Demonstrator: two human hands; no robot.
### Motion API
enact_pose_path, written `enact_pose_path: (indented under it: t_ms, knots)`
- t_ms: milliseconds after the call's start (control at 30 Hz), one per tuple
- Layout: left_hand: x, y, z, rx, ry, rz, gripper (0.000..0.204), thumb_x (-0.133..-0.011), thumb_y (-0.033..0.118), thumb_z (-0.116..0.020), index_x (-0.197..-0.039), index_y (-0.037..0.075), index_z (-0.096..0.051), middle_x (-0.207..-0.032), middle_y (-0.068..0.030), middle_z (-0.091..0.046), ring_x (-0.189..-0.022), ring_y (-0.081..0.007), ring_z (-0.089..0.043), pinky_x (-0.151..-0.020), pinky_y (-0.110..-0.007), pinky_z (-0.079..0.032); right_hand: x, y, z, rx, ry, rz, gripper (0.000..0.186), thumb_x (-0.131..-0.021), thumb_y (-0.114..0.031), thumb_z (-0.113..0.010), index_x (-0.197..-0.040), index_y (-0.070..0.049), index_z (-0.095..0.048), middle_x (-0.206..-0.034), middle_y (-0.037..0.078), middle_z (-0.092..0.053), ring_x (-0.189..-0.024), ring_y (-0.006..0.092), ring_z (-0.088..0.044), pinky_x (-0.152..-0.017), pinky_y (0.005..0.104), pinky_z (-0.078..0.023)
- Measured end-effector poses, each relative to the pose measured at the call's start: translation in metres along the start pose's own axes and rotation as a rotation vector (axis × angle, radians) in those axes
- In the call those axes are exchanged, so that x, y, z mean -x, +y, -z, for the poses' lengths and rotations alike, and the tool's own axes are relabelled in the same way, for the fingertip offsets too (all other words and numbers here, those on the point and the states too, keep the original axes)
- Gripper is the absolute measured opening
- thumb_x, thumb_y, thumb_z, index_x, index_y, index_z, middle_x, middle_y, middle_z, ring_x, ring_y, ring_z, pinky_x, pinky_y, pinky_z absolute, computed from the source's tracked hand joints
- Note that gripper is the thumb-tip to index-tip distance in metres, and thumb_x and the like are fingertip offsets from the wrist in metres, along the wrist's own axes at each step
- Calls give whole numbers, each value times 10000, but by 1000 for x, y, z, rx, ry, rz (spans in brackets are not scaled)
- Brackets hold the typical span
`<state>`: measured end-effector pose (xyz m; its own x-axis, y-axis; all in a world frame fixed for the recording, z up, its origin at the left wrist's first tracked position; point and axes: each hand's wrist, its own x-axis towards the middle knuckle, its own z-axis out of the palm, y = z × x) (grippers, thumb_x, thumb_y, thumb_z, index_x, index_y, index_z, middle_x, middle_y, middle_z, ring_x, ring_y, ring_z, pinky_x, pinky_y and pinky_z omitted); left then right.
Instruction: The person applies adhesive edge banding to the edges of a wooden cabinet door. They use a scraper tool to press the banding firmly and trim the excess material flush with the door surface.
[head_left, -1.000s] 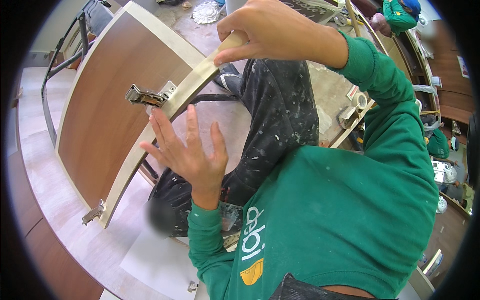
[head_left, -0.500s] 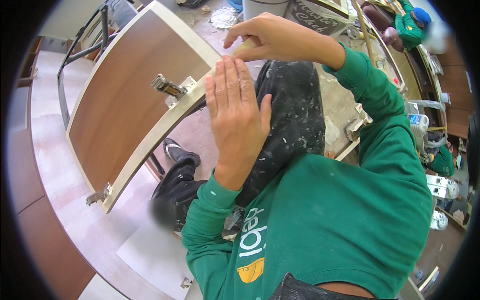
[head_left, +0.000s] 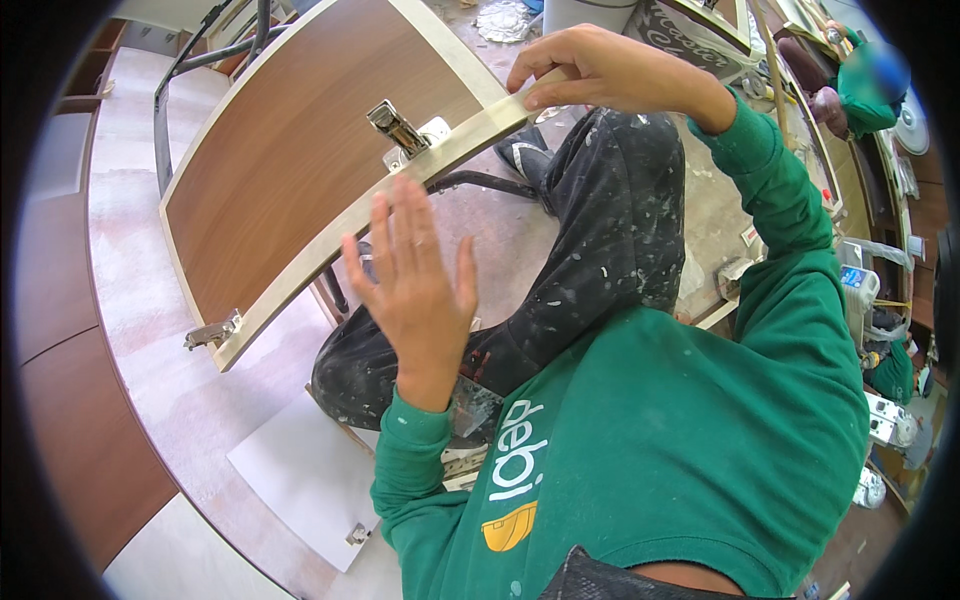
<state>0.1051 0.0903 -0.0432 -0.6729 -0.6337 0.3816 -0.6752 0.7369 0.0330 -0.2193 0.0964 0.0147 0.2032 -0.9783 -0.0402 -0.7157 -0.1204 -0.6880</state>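
Observation:
A cabinet door [head_left: 310, 150] with a wood-grain face and pale edges is propped up at a slant in front of me. My left hand [head_left: 415, 300] is open, slightly blurred, its fingers spread over or just beside the near edge. At the door's right corner, my right hand [head_left: 590, 75] is curled round a small pale block [head_left: 548, 85], mostly covered by the fingers; its exact kind is unclear. One metal hinge [head_left: 400, 130] stands up near the middle of that edge, and another hinge [head_left: 213, 332] sticks out at the lower left corner.
A black metal frame [head_left: 165, 130] stands behind the door. On the left is a white-dusted surface [head_left: 130, 290] with a white panel [head_left: 305, 475] near my knee. A white bucket [head_left: 590, 12] is at the back. Co-workers in green [head_left: 865, 90] are at the right.
My left hand has slid left and nearer along the edge, its fingers now more spread. My right hand stays at the corner. The view has shifted, so the door appears farther right and higher.

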Motion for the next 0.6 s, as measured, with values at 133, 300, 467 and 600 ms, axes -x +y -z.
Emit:
enact_pose_path:
  t_ms: [133,300,467,600]
  knots:
    - [26,-43,13,-30,100,207,822,-936,335,-746,-1604,36,-371,-1625,-171,-434,-1522,-322,-377,-1253,-551,-229,-2,13,-5,5,-2,46,291,-1009,-251,-715,-1175,-11,-709,-870,68,-645,-761,136,-569,-666,295,-472]
    - [85,-58,39,350,424,706,839,-953,381,-742,-1593,-12,-369,-1564,-270,-451,-1494,-407,-386,-1241,-535,-248,-9,17,-7,-103,25,127,261,-1023,-234,-698,-1149,-5,-696,-892,48,-650,-762,120,-553,-699,285,-484]
    - [186,-17,49,28,-124,612,933,-895,416,-809,-1594,-14,-364,-1589,-260,-407,-1451,-442,-406,-1198,-524,-302,-8,13,-1,-235,-72,14,227,-1028,-197,-678,-1088,22,-659,-933,11,-622,-841,89,-545,-776,280,-485]
    - [234,36,45,136,-79,916,1015,-831,403,-872,-1599,-5,-351,-1581,-250,-392,-1454,-426,-388,-1200,-515,-308,-6,19,2,-114,-44,43,244,-1019,-208,-677,-1118,15,-673,-883,0,-614,-834,90,-549,-785,280,-474]
